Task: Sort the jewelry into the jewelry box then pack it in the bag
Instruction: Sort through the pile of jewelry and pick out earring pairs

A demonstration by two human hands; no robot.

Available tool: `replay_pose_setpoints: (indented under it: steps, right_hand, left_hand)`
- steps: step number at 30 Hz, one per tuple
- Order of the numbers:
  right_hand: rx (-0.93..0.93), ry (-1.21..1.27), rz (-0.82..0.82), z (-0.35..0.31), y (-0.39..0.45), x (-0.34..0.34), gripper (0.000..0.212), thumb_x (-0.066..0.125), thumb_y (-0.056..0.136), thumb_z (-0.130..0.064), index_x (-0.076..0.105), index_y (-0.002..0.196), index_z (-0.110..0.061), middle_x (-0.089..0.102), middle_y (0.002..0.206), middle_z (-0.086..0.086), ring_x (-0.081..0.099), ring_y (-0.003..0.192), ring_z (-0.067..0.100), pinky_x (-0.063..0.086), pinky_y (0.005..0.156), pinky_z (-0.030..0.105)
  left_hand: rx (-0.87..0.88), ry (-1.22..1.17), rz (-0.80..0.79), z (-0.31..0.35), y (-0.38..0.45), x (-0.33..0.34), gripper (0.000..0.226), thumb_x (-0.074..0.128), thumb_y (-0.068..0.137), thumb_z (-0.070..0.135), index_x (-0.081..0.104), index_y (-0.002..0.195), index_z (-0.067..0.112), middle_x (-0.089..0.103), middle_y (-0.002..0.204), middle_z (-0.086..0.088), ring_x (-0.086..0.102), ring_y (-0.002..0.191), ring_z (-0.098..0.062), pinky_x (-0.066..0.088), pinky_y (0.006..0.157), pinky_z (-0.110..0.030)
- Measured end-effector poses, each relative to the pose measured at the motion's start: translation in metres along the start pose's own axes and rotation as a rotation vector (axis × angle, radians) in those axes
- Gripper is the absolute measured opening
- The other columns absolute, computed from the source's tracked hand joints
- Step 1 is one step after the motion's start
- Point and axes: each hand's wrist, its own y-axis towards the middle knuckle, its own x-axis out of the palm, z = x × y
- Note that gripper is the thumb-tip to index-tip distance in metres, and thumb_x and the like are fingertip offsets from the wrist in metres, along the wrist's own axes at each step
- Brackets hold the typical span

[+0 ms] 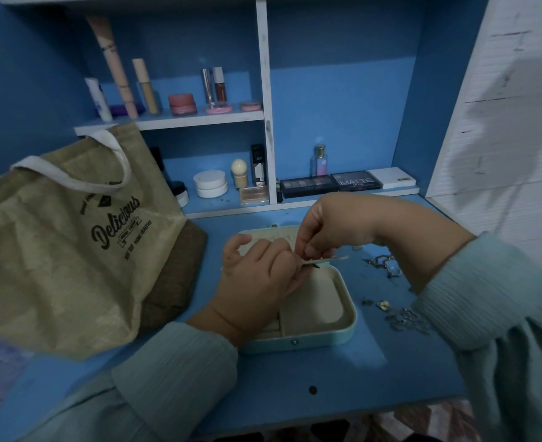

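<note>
At frame centre I pinch a thin pale card (330,259) with right hand (336,224) and left hand (257,279); slippage drops it outside the open mint jewelry box (348,327)

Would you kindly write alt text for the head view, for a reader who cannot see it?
Over an open jewelry box on a blue desk, a person's left hand and right hand pinch a thin, blurred piece of jewelry between them. Loose jewelry lies right of the box, and a tan tote bag slumps on the left.
</note>
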Motion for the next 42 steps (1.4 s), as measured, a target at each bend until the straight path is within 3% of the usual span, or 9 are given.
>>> replay_pose_setpoints:
  steps: [4, 11, 16, 20, 24, 35, 42]
  right_hand:
    - [0.0, 0.005, -0.019, 0.0, 0.002, -0.001, 0.022, 0.066, 0.082, -0.009, 0.069, 0.071, -0.028, 0.064, 0.057, -0.014, 0.054, 0.047, -0.002, 0.045, 0.055, 0.01]
    - [-0.007, -0.012, -0.063, -0.003, 0.004, -0.005, 0.022, 0.065, 0.084, -0.007, 0.068, 0.072, -0.026, 0.062, 0.051, -0.019, 0.057, 0.047, -0.007, 0.043, 0.051, 0.006]
    - [0.003, 0.031, -0.08, -0.003, 0.004, -0.006, 0.022, 0.064, 0.084, -0.005, 0.068, 0.073, -0.024, 0.065, 0.056, -0.015, 0.06, 0.05, -0.005, 0.047, 0.053, 0.007]
    - [0.005, 0.024, -0.091, -0.003, 0.004, -0.007, 0.023, 0.064, 0.084, -0.005, 0.068, 0.072, -0.025, 0.065, 0.055, -0.015, 0.06, 0.05, -0.005, 0.046, 0.053, 0.007]
    - [0.003, 0.04, -0.097, -0.002, 0.004, -0.009, 0.022, 0.065, 0.083, -0.005, 0.069, 0.072, -0.024, 0.066, 0.056, -0.015, 0.061, 0.052, -0.003, 0.049, 0.058, 0.008]
    - [-0.008, 0.138, -0.111, 0.004, 0.003, -0.01, 0.018, 0.066, 0.081, 0.0, 0.071, 0.077, -0.018, 0.067, 0.059, -0.012, 0.062, 0.056, -0.003, 0.049, 0.058, 0.008]
    - [-0.021, 0.129, -0.085, 0.007, 0.002, -0.01, 0.02, 0.068, 0.079, -0.001, 0.071, 0.075, -0.02, 0.067, 0.061, -0.012, 0.062, 0.057, -0.003, 0.05, 0.062, 0.008]
  left_hand:
    - [-0.001, -0.001, -0.005, 0.0, -0.001, 0.0, 0.028, 0.033, 0.098, 0.033, 0.034, 0.073, 0.021, 0.055, 0.061, 0.004, 0.057, 0.055, -0.016, 0.027, 0.087, -0.036]
    - [-0.008, -0.005, -0.024, -0.001, -0.001, 0.001, 0.023, 0.05, 0.089, 0.03, 0.038, 0.071, 0.02, 0.055, 0.061, 0.004, 0.057, 0.055, -0.015, 0.027, 0.086, -0.036]
    - [-0.013, -0.003, -0.013, -0.002, 0.0, 0.001, 0.028, 0.038, 0.097, 0.03, 0.038, 0.071, 0.02, 0.055, 0.061, 0.005, 0.057, 0.055, -0.015, 0.027, 0.086, -0.036]
    - [-0.012, 0.001, -0.021, -0.001, 0.0, 0.0, 0.023, 0.045, 0.092, 0.029, 0.035, 0.072, 0.021, 0.055, 0.061, 0.005, 0.057, 0.056, -0.014, 0.027, 0.087, -0.036]
    - [-0.015, -0.013, -0.021, -0.001, 0.001, -0.001, 0.026, 0.033, 0.098, 0.031, 0.034, 0.073, 0.022, 0.055, 0.062, 0.005, 0.057, 0.056, -0.014, 0.027, 0.087, -0.036]
    - [0.003, 0.001, -0.003, -0.001, 0.0, 0.0, 0.026, 0.032, 0.098, 0.031, 0.034, 0.074, 0.021, 0.056, 0.062, 0.005, 0.058, 0.056, -0.014, 0.027, 0.085, -0.035]
    - [-0.017, -0.013, -0.032, -0.002, 0.001, 0.0, 0.023, 0.047, 0.089, 0.028, 0.033, 0.073, 0.022, 0.056, 0.062, 0.006, 0.058, 0.057, -0.014, 0.026, 0.087, -0.036]
